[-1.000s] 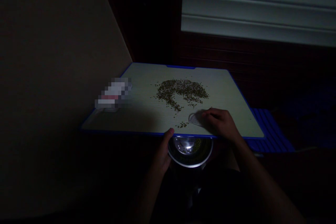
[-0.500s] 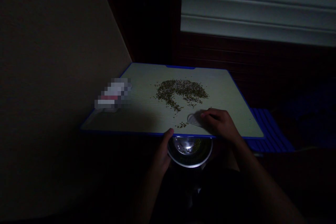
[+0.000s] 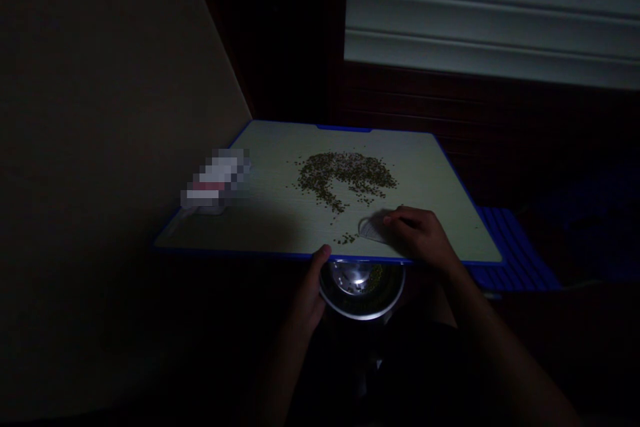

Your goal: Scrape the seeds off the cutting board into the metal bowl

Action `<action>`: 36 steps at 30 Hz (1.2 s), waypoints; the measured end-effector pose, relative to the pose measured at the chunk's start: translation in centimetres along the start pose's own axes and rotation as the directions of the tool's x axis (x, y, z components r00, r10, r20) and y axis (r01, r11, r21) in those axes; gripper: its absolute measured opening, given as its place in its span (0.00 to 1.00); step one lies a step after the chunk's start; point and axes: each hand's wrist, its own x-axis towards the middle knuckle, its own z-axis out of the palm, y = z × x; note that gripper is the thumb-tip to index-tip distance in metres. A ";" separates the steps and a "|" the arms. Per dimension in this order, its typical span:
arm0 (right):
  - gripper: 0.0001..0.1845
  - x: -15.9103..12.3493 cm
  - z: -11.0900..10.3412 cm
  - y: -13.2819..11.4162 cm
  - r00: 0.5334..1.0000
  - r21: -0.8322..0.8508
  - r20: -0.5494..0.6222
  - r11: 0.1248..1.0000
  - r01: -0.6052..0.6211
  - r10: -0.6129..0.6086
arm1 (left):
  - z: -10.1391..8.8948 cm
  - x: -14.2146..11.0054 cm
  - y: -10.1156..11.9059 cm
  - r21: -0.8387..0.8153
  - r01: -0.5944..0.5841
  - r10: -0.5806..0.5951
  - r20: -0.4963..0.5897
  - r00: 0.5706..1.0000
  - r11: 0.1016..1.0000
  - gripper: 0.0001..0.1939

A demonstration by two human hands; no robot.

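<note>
A thin, pale, round-ended flat piece (image 3: 371, 229) is lying on the pale, blue-rimmed rectangular bench (image 3: 430, 190) near its front edge, its rounded end pointing left, its long axis running mostly crosswise. Small dark brownish grains (image 3: 346, 167) are forming a broad arc beyond it, stretching left to right and opening toward the person; a few more are sitting just left of the piece. The right hand (image 3: 423, 237) is hiding the piece's other end, and the bench is covering the far part of the round shiny metal bowl (image 3: 362, 315). Pixelation is masking a white-and-red item (image 3: 215, 180) at left. The right hand's fingers are curling together over the piece, though whether they are clamping it I cannot tell. The left hand (image 3: 314, 293) is resting its upright thumb at the bench's front edge beside the bowl, its grip being unclear
</note>
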 end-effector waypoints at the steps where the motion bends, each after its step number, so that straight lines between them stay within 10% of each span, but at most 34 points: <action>1: 0.15 0.0 0.0 0.0 1.000 -0.004 0.004 1.000 0.005 -0.005 | 0.0 0.0 0.0 -0.001 0.001 -0.001 0.000 1.000 1.000 0.29; 36: 0.15 0.0 -0.1 -0.4 0.997 -0.010 0.076 1.000 0.011 -0.011 | -0.3 0.3 -0.3 -0.004 0.043 -0.043 0.019 0.999 0.999 0.25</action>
